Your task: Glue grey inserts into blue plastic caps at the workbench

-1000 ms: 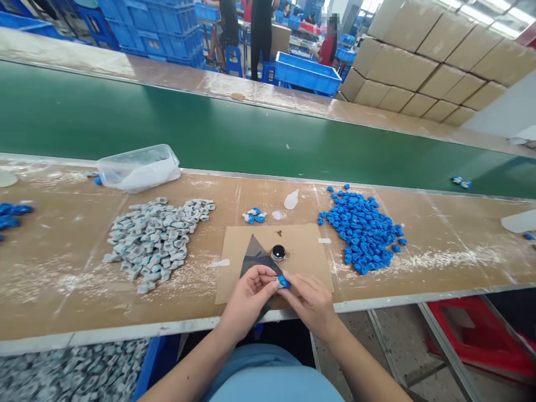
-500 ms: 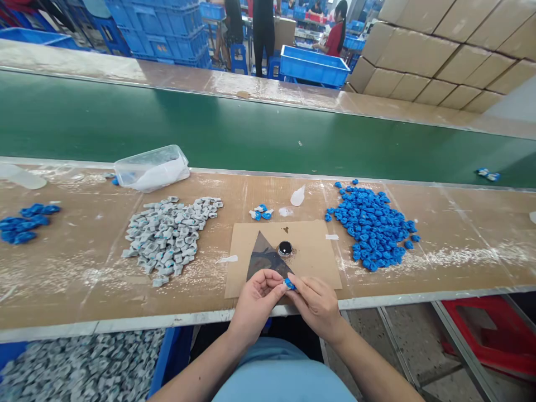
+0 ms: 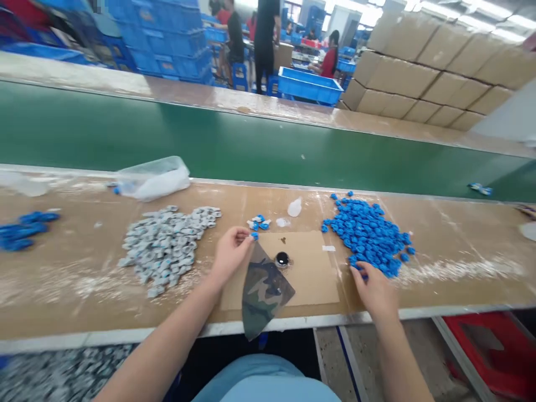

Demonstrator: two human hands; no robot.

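Note:
My left hand (image 3: 233, 251) pinches a small blue piece (image 3: 254, 237) just below a little cluster of blue-and-white pieces (image 3: 260, 223). At the near edge of the blue pile (image 3: 371, 231), my right hand (image 3: 374, 287) has thumb and fingertips on a blue piece (image 3: 355, 261). Between the hands lies a cardboard sheet (image 3: 314, 279) with a small round pot of dark liquid (image 3: 282, 259) on it. A camouflage cloth (image 3: 266, 290) rests on the sheet and hangs over the table edge.
A pile of grey pieces (image 3: 167, 243) lies left, with a translucent container (image 3: 154, 178) behind it. More blue pieces (image 3: 25, 229) sit far left. A green belt (image 3: 251, 145) runs behind the table (image 3: 460, 240). People, blue crates (image 3: 310, 86) and cartons (image 3: 402, 67) stand beyond.
My hands have parted from over the cloth. The left moved up and left with a blue piece; the right moved to the blue pile. The view tilted up slightly.

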